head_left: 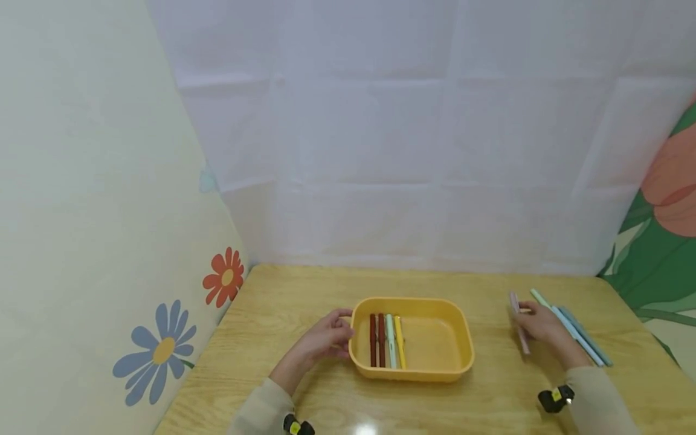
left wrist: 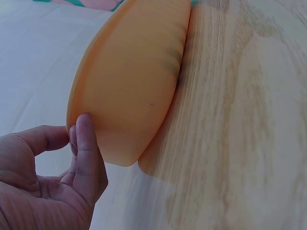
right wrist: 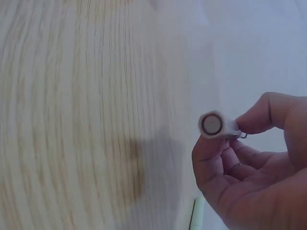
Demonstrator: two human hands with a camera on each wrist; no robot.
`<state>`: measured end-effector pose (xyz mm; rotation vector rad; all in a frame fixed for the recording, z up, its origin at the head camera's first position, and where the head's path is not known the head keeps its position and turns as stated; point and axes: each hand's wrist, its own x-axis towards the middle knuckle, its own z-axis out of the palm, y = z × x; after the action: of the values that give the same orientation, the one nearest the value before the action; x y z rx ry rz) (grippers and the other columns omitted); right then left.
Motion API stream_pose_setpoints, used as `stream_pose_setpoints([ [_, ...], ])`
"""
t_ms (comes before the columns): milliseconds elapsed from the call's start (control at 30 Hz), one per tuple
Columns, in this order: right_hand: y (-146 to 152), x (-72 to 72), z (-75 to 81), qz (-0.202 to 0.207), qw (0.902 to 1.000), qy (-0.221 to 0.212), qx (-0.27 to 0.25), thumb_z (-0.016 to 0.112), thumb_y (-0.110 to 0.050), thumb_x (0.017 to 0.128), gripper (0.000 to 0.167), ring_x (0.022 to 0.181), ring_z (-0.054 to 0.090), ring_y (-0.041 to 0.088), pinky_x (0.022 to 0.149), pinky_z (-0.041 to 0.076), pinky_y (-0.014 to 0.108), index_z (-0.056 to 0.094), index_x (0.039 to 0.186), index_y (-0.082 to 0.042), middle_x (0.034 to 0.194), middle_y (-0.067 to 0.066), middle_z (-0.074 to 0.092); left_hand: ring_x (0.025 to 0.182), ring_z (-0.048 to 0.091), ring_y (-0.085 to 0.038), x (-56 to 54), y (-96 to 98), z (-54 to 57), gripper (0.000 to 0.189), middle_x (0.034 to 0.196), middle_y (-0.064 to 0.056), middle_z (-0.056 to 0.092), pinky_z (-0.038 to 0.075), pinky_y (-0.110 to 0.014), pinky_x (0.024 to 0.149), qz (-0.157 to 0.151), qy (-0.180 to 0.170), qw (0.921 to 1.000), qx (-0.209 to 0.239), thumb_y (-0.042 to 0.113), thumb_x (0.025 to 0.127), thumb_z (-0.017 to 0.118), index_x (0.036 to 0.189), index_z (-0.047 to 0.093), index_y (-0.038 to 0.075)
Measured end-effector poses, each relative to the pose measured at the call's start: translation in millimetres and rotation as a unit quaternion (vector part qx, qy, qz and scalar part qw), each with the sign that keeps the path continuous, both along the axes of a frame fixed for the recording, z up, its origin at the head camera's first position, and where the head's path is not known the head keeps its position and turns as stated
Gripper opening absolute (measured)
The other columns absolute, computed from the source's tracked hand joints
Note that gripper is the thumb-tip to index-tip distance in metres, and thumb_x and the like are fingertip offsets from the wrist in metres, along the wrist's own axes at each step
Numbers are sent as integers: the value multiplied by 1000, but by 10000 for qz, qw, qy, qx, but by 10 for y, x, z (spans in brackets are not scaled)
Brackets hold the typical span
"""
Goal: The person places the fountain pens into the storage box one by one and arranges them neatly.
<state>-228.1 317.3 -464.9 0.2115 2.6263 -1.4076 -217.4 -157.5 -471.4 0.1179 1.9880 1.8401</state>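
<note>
A yellow tray (head_left: 435,376) stands on the table, with two dark red pens (head_left: 382,341), a mint green pen (head_left: 390,341) and a yellow pen (head_left: 400,343) lying side by side in its left part. My left hand (head_left: 325,338) pinches the tray's left rim between thumb and fingers, as the left wrist view shows. To the right of the tray, my right hand (head_left: 544,325) pinches a pale pink pen (head_left: 515,302). The right wrist view looks onto the round end of this pen (right wrist: 211,124), and a small clip shows beside the fingers.
Right of my right hand lie a light green pen (head_left: 538,296), a light blue pen (head_left: 589,350) and a grey-blue pen (head_left: 584,333), slanted on the wooden table (head_left: 304,284). A white cloth (head_left: 380,151) hangs behind the table; a flower-painted wall (head_left: 81,241) is at left.
</note>
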Motion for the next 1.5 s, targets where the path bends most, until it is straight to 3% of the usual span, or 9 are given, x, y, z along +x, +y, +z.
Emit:
stream_pose_setpoints([
  [267,-56,-4,10,-49,9969,-143,-775,47,-14,103,62,97,63,20,75,56,29,23,149,20,127,33,59,74,58,-16,-17,4,11,60,95,-7,52,56,-27,62,-5,-15,10000,11,8,92,62,146,39,-1],
  [467,-132,16,33,-85,9898,-136,-1417,44,-10,104,61,94,65,12,78,58,27,18,152,17,129,29,62,73,58,-15,-16,0,9,60,95,-6,53,57,-28,63,-13,-38,10000,-49,8,93,62,147,38,0],
  [700,-200,45,90,263,9677,94,-2504,44,-9,107,61,95,65,3,84,57,23,13,155,14,112,1,66,73,58,-15,0,-10,27,60,96,-6,53,57,-27,63,-21,-3,10000,-7,9,93,62,148,37,-1],
  [800,-245,52,132,317,9614,53,-2733,47,-11,107,64,96,66,4,86,57,24,13,156,12,109,-4,66,74,58,-15,11,-14,32,60,97,-7,52,57,-27,63,-26,-17,10000,-9,9,94,62,148,37,0],
  [1033,-382,78,196,420,9580,-140,-2833,54,-16,105,67,100,67,10,92,57,34,19,155,11,111,-3,68,74,58,-16,4,3,33,59,97,-7,52,57,-29,64,-6,-6,10000,-53,9,94,62,148,37,0],
  [1300,-549,127,232,531,9640,-105,-2603,57,-15,103,65,102,66,12,85,58,29,25,152,14,122,10,68,74,58,-15,6,5,39,59,96,-7,52,57,-28,65,-20,8,10000,-68,9,94,62,147,38,-1],
  [1500,-667,144,267,533,9663,-211,-2508,58,-14,101,64,99,66,14,83,59,30,29,150,15,118,12,69,73,58,-15,1,7,33,59,95,-6,52,58,-29,65,-22,11,10000,-70,9,94,61,147,38,-1],
])
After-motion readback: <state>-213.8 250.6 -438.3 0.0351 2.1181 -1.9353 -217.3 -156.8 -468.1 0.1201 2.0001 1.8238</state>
